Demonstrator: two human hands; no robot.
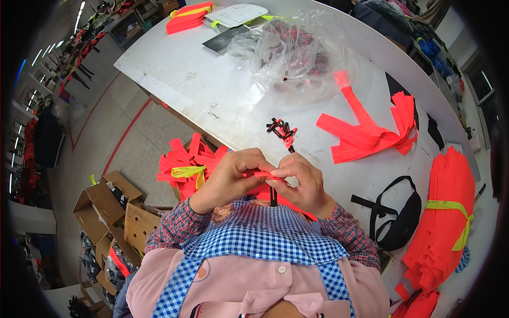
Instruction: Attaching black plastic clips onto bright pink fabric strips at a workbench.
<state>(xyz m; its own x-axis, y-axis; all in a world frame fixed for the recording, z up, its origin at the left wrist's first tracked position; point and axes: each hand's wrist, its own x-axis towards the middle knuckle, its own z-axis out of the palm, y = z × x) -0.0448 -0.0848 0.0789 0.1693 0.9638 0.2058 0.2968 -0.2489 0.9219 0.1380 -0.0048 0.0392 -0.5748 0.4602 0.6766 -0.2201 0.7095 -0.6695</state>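
Close to my body at the table's near edge, my left hand (233, 177) pinches a neon red-orange fabric strip (261, 174). My right hand (306, 183) grips the same strip from the other side, thumb and fingertips pressed together. A short narrow black piece (273, 197) hangs below the fingertips; how it joins the strip is hidden. Just beyond the hands lies a small heap of black and red pieces (282, 130) on the white table (185, 85).
A clear plastic bag (297, 53) of red and black pieces lies farther back. Loose red-orange strips (360, 140), a black pouch with straps (395, 228) and a tied strip bundle (442, 212) lie right. More tied strips (183, 164) are left; cardboard boxes (108, 201) stand beyond.
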